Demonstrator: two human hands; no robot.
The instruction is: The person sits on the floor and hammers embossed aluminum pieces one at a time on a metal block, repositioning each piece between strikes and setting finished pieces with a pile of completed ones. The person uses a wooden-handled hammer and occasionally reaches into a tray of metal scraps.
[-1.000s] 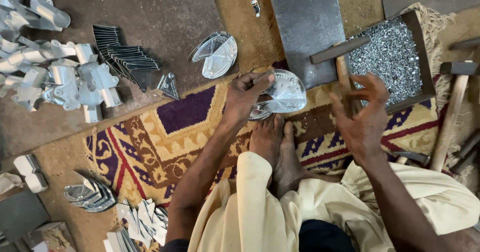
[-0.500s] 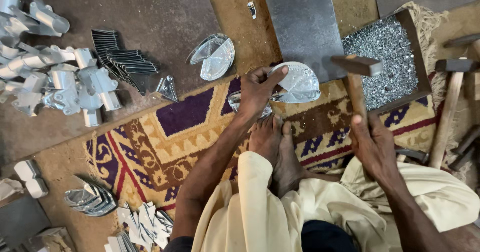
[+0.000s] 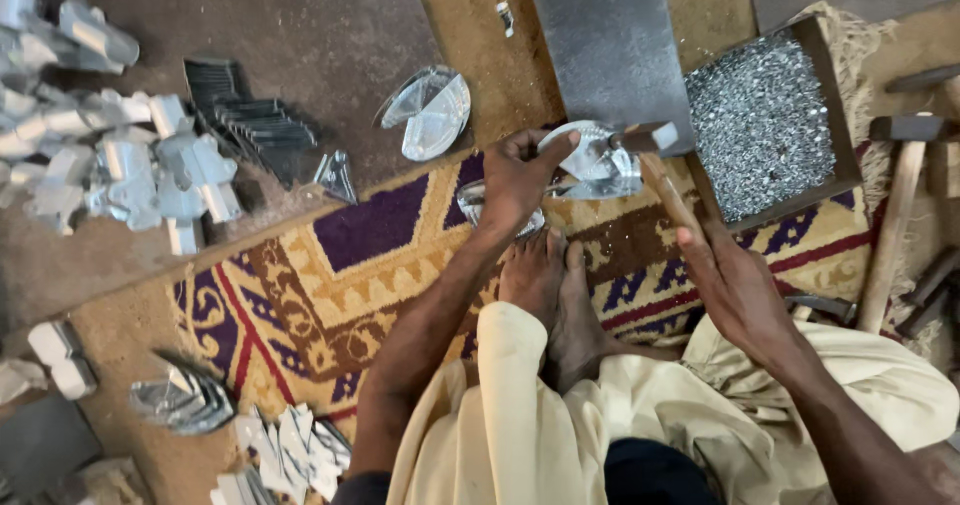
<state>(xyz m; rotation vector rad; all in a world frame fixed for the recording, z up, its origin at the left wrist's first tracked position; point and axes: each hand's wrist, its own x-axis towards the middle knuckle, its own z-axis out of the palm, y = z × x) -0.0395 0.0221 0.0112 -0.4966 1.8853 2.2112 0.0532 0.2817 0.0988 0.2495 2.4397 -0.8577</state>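
Head | left hand (image 3: 515, 180) grips metal piece (image 3: 597, 155) | right hand (image 3: 735, 285) holds hammer (image 3: 655, 170)

floor metal workshop | cut tin pieces (image 3: 130, 165) | rivet tray (image 3: 765, 125) | hammers (image 3: 900, 205)

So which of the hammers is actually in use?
The hammer gripped by the right hand, head over the metal piece; the other hammer lies untouched at the rug's right edge.
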